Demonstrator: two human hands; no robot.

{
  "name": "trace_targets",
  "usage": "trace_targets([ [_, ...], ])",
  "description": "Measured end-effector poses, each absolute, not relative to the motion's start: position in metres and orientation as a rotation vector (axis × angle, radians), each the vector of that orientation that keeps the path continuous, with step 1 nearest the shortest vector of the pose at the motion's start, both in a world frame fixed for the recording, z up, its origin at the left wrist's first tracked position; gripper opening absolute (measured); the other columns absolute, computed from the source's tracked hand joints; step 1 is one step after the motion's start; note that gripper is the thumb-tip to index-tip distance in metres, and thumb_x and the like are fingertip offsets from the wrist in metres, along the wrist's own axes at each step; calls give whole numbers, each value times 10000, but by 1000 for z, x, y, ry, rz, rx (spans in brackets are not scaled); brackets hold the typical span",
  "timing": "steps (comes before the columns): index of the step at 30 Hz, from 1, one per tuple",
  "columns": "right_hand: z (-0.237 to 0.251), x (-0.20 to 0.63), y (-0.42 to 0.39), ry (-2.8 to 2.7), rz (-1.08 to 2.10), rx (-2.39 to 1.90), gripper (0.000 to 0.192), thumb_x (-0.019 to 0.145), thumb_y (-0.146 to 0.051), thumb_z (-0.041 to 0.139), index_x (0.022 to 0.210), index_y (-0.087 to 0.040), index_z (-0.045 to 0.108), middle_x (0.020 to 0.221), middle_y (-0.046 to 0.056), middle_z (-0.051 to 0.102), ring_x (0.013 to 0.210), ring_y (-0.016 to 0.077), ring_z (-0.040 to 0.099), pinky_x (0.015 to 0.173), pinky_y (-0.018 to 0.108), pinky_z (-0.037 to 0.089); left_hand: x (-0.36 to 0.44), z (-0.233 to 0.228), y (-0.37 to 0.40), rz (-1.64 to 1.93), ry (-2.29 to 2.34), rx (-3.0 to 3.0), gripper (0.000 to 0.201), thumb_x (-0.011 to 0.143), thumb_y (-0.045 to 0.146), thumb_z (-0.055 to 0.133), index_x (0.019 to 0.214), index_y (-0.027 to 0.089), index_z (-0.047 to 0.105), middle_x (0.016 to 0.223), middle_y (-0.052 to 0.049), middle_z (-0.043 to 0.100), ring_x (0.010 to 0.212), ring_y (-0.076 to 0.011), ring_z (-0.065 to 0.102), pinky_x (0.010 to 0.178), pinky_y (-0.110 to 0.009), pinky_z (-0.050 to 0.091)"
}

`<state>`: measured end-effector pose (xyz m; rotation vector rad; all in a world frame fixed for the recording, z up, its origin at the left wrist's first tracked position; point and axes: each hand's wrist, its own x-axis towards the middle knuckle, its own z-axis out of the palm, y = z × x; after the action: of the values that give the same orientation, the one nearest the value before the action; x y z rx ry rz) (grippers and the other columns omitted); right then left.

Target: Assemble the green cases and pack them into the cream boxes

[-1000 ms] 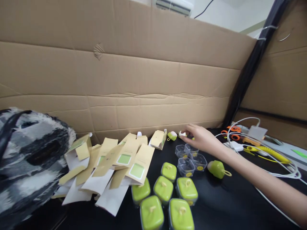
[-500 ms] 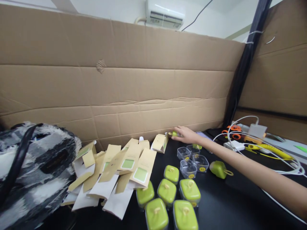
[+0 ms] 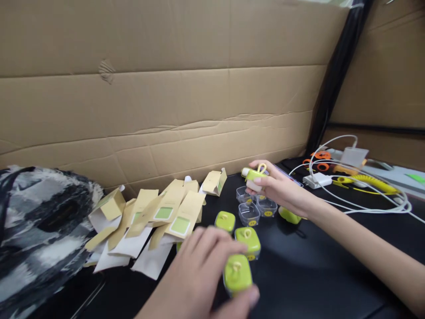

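Your left hand (image 3: 202, 270) closes around a green-lidded box (image 3: 237, 274) at its fingertips. Your right hand (image 3: 279, 188) pinches a small green lid (image 3: 255, 174) above the clear empty cups (image 3: 249, 213). If its grip loosens, the lid may fall among the cups just under it.

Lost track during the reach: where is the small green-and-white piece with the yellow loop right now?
In the head view, right of centre: the right hand holds the green-and-white piece above the clear cups, near the cardboard wall.
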<state>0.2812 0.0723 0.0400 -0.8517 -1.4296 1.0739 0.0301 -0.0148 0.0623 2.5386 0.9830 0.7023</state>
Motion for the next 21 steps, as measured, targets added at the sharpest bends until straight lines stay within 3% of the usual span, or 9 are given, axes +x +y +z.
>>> trace_targets([
  [2,36,284,74,-1406,1058,-866,354,860,-282,645,1176,-208,504,945,3,628,826,183,645,837,437,512,54,71,12,529,1170,2448,265,847,199,594,1106,242,563,1116,-47,632,1094,-249,565,950,-376,459],
  [4,35,290,78,-1416,996,-876,333,851,-298,661,1148,-201,546,1036,32,639,960,215,633,918,469,469,77,77,37,313,1272,2352,349,829,296,609,1160,232,517,1181,-63,614,1145,-271,548,954,-394,462],
  [6,37,298,81,-1453,924,-865,344,829,-326,690,1134,-211,576,1115,42,631,1057,229,599,976,472,428,96,82,56,189,1304,2346,474,763,342,673,1182,191,511,1187,-103,620,1217,-348,501,986,-459,428],
  [8,41,305,82,-1509,887,-852,399,799,-337,718,1157,-245,568,1143,35,633,1083,228,594,986,451,427,109,84,67,68,1344,2340,627,676,355,752,1206,131,501,1238,-173,594,1275,-429,435,993,-506,404],
  [10,44,310,81,-1586,880,-850,428,779,-334,735,1163,-276,557,1126,25,644,1056,219,615,948,411,461,117,82,72,-15,1359,2331,738,627,361,789,1239,93,475,1283,-217,567,1303,-453,407,994,-496,402],
  [15,46,314,76,-1836,837,-863,389,762,-339,749,1096,-252,570,1024,26,648,943,213,642,827,365,518,122,68,80,22,1374,2325,908,626,324,795,1341,38,313,1319,-264,536,1310,-421,438,993,-426,408],
  [21,42,310,76,-2063,670,-952,329,770,-320,751,1005,-188,563,983,19,604,903,194,601,835,403,486,117,47,90,171,1257,2312,902,683,282,774,1364,85,216,1134,-166,685,1098,-317,650,878,-333,483],
])
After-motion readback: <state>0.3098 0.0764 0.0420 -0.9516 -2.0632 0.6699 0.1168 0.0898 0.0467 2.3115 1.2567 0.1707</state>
